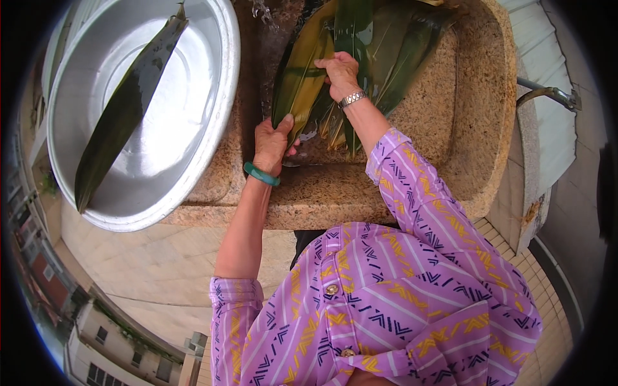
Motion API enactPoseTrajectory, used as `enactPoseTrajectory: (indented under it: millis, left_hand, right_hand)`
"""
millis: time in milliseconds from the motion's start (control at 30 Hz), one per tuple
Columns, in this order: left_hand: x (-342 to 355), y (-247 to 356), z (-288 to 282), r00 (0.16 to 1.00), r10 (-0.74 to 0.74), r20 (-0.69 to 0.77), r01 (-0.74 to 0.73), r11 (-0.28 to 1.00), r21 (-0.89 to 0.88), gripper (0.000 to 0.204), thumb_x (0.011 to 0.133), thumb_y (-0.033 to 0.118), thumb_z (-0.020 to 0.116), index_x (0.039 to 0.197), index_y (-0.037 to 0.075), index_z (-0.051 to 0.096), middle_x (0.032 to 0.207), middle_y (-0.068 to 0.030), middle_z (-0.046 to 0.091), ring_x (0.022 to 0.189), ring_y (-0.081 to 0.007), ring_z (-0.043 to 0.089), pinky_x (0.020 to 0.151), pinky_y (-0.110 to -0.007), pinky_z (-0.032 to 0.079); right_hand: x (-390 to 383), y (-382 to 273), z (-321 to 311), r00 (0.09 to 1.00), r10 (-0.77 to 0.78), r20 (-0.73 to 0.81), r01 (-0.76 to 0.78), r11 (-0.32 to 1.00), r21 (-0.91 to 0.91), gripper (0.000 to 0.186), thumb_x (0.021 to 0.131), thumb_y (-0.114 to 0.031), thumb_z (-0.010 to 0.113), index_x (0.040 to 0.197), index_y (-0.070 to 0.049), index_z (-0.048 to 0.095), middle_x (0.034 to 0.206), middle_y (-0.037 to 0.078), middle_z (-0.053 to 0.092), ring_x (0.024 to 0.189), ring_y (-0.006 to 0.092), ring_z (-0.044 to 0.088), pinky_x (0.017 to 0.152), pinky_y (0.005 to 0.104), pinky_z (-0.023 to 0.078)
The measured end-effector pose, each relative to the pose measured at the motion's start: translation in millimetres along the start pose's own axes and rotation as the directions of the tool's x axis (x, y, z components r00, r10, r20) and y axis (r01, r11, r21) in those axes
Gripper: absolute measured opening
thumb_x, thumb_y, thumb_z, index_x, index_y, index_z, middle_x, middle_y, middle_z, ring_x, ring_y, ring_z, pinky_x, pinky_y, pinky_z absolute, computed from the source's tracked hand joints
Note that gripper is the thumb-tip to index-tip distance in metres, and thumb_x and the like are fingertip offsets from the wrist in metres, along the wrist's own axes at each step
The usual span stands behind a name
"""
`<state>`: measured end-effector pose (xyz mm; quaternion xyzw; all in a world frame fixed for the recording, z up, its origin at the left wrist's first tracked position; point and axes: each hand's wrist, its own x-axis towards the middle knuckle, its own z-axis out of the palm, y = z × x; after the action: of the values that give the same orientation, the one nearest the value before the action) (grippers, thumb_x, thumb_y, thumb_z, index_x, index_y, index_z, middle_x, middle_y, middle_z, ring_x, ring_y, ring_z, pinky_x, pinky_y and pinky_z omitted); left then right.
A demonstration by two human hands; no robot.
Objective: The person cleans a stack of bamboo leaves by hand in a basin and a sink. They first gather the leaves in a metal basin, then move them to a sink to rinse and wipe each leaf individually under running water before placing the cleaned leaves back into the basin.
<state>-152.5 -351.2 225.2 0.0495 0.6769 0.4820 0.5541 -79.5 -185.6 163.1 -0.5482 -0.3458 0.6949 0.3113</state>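
Observation:
A long green and yellowish leaf [297, 83], wet and broad like a bamboo leaf, lies across the sink's left part. Its near end is gripped by my left hand [271, 143], thumb on top. My right hand [340, 73] is closed at the leaf's right edge, with curled fingers against its surface. More wet dark green leaves [405, 61] are heaped just beyond and right of that hand, in the stone sink [421, 132]. One single leaf [125, 116] rests slantwise across the silver metal basin [222, 71] on the left.
Water [261, 11] splashes down at the sink's far left. The basin sits over the sink's left edge. To the right of the sink, a pipe with a metal fitting [563, 96] sticks out. Pale tiles [174, 257] cover the ground on the near side.

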Motion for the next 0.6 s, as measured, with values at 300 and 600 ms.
enactPoseTrajectory:
  millis: [300, 600]
  left_hand:
    - [3.5, 9.5, 4.0, 0.973, -0.052, -0.224, 0.044, 0.998, -0.041, 0.016, 0.083, 0.019, 0.055, 0.085, 0.004, 0.054, 0.066, -0.0032, 0.057, 0.045, -0.0094, 0.049, 0.033, -0.021, 0.033]
    - [-16.2, 11.3, -2.0, 0.983, -0.142, -0.118, 0.140, 0.990, -0.023, 0.012, 0.081, 0.017, 0.057, 0.083, 0.005, 0.054, 0.063, -0.0012, 0.054, 0.044, -0.0075, 0.045, 0.032, -0.019, 0.030]
  right_hand:
    - [35.2, -45.6, 12.6, 0.584, -0.808, -0.072, 0.544, 0.456, -0.705, 0.021, 0.066, -0.010, 0.065, 0.085, -0.002, 0.060, 0.078, 0.009, 0.059, 0.069, 0.0214, 0.058, 0.063, 0.0332, 0.046]
    - [17.8, 0.7, 19.9, 0.616, -0.051, 0.786, 0.748, -0.275, -0.604, 0.066, 0.082, -0.054, 0.041, 0.128, -0.006, 0.036, 0.135, 0.016, 0.028, 0.126, 0.0354, 0.020, 0.101, 0.0484, 0.017]
